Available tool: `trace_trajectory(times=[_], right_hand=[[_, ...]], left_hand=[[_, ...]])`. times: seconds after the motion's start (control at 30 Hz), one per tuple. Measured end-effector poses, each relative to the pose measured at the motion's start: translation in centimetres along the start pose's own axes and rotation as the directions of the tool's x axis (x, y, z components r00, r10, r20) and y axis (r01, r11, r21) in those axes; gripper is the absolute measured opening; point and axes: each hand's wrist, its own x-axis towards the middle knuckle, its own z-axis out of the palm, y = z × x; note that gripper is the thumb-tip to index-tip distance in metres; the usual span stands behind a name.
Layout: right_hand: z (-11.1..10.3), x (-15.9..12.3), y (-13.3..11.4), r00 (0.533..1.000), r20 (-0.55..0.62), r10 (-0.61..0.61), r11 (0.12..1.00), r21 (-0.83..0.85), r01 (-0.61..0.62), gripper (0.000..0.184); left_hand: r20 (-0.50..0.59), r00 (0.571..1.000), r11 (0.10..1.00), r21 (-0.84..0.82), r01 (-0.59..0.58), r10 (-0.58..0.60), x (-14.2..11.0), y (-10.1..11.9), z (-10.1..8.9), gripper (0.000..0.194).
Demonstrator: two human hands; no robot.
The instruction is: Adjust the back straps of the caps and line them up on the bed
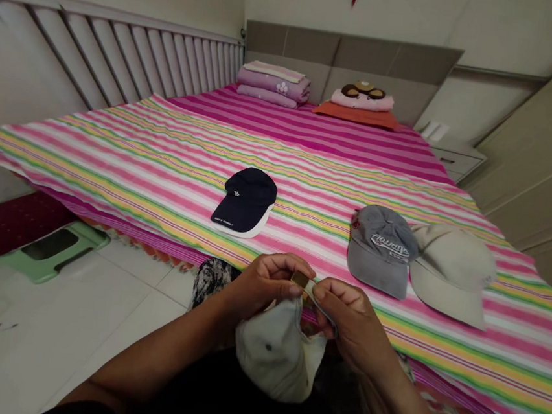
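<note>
A white cap (274, 353) hangs in front of me, held by both hands at its back strap. My left hand (268, 284) pinches the brass buckle (300, 279) of the strap. My right hand (348, 318) is closed on the strap's loose end just to the right of the buckle. On the striped bedsheet (163, 157) beyond lie a navy cap (247, 201) in the middle, a grey cap (382, 246) to the right, and a beige cap (453, 269) overlapping the grey one.
Folded purple bedding (273, 83) and an orange pillow (356, 114) with a plush toy sit at the headboard. A green plastic stool (52, 250) and a red mat stand on the tiled floor at left. A nightstand (451, 155) and wardrobe doors are at right.
</note>
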Motion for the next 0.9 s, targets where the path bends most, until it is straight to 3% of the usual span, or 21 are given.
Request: trace_trajectory(times=[0.33, 0.5, 0.7, 0.9], right_hand=[[-0.1, 0.06, -0.22, 0.993, 0.071, 0.092, 0.986, 0.132, -0.101, 0.027], [-0.02, 0.14, -0.33, 0.995, 0.042, 0.089, 0.986, 0.135, -0.094, 0.028], [-0.3, 0.15, -0.34, 0.997, -0.008, 0.079, 0.991, 0.114, -0.077, 0.03], [-0.08, 0.04, 0.15, 0.998, -0.023, 0.063, 0.993, 0.099, -0.06, 0.032]], left_hand=[[-0.001, 1.0, 1.0, -0.004, 0.016, -0.016, 0.04, -0.25, -0.24, 0.027], [-0.008, 0.998, 0.998, 0.003, 0.056, -0.056, 0.02, -0.13, -0.27, 0.025], [-0.111, 0.99, 0.995, 0.02, 0.093, -0.09, -0.18, -0.46, -0.19, 0.031], [-0.105, 0.991, 0.996, 0.013, 0.084, -0.082, -0.29, -0.72, -0.24, 0.03]])
